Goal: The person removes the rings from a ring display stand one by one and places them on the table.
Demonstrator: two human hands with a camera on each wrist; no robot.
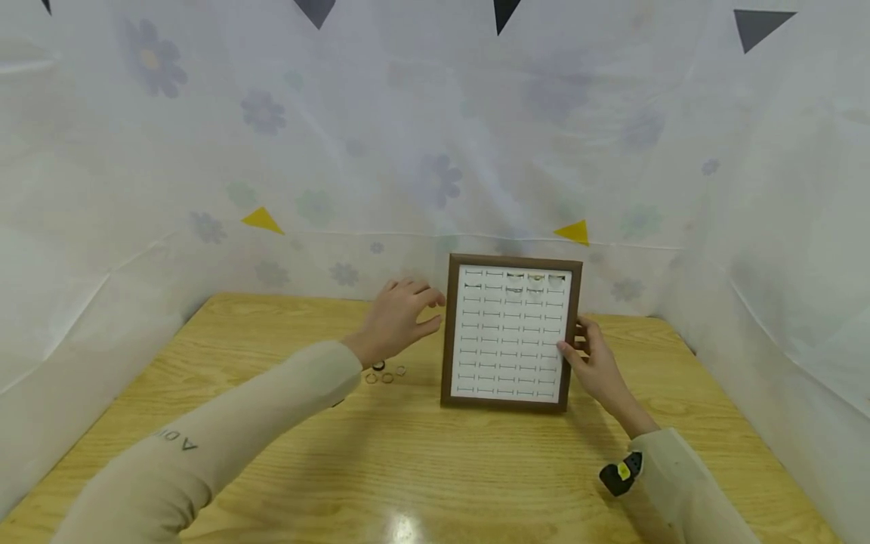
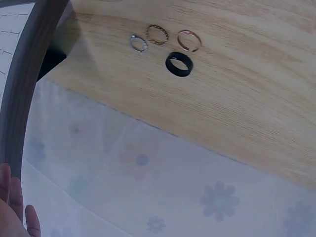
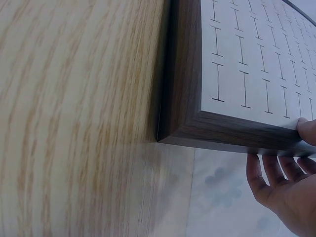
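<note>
Gripping frame [image 1: 510, 332] edge: right hand [image 1: 598, 366] | left hand [image 1: 397, 321] fingers spread, empty | risk: upright frame tips, scattering rings [image 1: 384, 372]

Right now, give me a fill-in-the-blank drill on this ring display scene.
1. The right hand holds the frame's ____ edge.
2. Loose on the table lie ____ rings.
3. One loose ring is ____ in colour.
4. The left hand is ____, holding nothing.

Missing: right; four; black; open
</note>
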